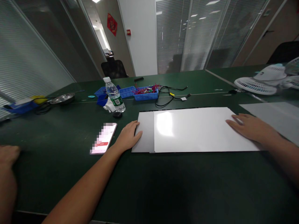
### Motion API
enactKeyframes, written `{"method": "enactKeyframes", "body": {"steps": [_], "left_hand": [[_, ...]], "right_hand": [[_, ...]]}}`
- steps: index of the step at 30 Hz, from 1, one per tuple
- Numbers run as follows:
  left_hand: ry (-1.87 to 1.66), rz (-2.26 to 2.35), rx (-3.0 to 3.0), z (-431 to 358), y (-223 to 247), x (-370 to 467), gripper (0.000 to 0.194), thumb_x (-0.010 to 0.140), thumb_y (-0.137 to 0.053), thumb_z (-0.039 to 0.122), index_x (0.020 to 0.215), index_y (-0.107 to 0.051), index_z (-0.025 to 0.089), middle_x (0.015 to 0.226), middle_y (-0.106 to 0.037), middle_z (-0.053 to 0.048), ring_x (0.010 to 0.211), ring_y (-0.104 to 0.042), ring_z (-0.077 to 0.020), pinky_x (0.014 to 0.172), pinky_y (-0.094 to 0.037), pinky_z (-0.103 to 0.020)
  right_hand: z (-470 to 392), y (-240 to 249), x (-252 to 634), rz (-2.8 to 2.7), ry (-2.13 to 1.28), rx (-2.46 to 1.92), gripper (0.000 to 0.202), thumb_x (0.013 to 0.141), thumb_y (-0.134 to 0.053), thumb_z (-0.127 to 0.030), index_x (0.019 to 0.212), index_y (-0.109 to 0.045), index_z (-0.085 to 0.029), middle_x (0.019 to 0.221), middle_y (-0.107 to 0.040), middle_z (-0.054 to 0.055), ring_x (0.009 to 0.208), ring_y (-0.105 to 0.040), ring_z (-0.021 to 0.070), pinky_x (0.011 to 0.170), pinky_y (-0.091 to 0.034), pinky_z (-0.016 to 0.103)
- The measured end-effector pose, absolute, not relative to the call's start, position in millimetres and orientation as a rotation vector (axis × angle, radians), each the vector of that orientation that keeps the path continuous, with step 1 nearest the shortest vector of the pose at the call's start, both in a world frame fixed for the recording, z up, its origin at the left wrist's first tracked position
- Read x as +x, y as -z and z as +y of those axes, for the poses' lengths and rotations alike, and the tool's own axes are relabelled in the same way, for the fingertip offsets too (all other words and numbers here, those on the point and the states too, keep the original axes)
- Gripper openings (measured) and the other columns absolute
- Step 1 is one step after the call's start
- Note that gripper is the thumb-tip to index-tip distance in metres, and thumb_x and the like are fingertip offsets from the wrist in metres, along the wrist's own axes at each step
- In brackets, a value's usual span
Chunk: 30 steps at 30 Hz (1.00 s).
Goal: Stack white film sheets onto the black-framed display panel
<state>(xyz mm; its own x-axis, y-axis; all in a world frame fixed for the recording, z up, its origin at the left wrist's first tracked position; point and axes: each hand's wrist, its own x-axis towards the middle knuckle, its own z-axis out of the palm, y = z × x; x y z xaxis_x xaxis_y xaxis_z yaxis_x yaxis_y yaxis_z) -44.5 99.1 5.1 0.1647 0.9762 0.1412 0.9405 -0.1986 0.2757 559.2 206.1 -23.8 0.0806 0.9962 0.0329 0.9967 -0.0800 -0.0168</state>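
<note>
Beside the left hand [127,137], a phone [105,138] shows "18".

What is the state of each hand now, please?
Left hand: open, touching the left edge of the grey board.
Right hand: open, at the right edge of the white board.

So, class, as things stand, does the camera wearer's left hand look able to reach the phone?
Probably yes: the left hand touches the left end of the grey panel, the phone lies close by, and nothing visible blocks the way.
</note>
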Motion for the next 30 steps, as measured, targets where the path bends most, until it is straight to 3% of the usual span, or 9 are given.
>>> {"method": "enactKeyframes", "body": {"steps": [9, 17, 25, 30], "left_hand": [[-0.404, 1.940, 2.261, 99.0, -5.6, -42.6, 0.068, 0.101, -0.043, 0.053, 0.154, -0.050, 0.010, 0.164, -0.046, -0.019, 0.153, -0.041, -0.0344, 0.126, -0.032, -0.054], [-0.429, 1.933, 2.263, 99.6, -2.3, -43.6, 0.066, 0.100, -0.042, 0.053, 0.153, -0.051, 0.014, 0.164, -0.047, -0.017, 0.154, -0.041, -0.0335, 0.126, -0.033, -0.056], [-0.391, 1.920, 2.242, 98.7, -4.9, -43.3, 0.070, 0.103, -0.038, 0.054, 0.155, -0.048, 0.008, 0.167, -0.042, -0.020, 0.156, -0.037, -0.0347, 0.127, -0.030, -0.056], [-0.416, 1.913, 2.241, 97.9, -3.1, -44.0, 0.071, 0.105, -0.033, 0.059, 0.155, -0.048, 0.012, 0.167, -0.043, -0.018, 0.156, -0.037, -0.0342, 0.126, -0.030, -0.057]], "right_hand": [[196.5, 18.5, 540.2, -2.164, 0.122, -2.258, 0.098, 0.093, -0.024, -0.087, 0.155, -0.053, -0.017, 0.159, -0.047, 0.019, 0.138, -0.049, 0.0435, 0.107, -0.047, 0.065], [197.6, 17.7, 543.0, -2.209, 0.150, -2.225, 0.101, 0.089, -0.029, -0.092, 0.154, -0.055, -0.018, 0.160, -0.047, 0.017, 0.137, -0.050, 0.0423, 0.110, -0.047, 0.062], [186.5, 6.6, 519.3, -2.225, 0.159, -2.232, 0.098, 0.091, -0.025, -0.090, 0.148, -0.060, -0.018, 0.161, -0.044, 0.017, 0.139, -0.048, 0.0419, 0.110, -0.047, 0.060], [182.2, 2.1, 506.6, -2.273, 0.141, -2.218, 0.100, 0.092, -0.024, -0.089, 0.149, -0.061, -0.015, 0.160, -0.045, 0.018, 0.138, -0.049, 0.0417, 0.112, -0.045, 0.060]]}}
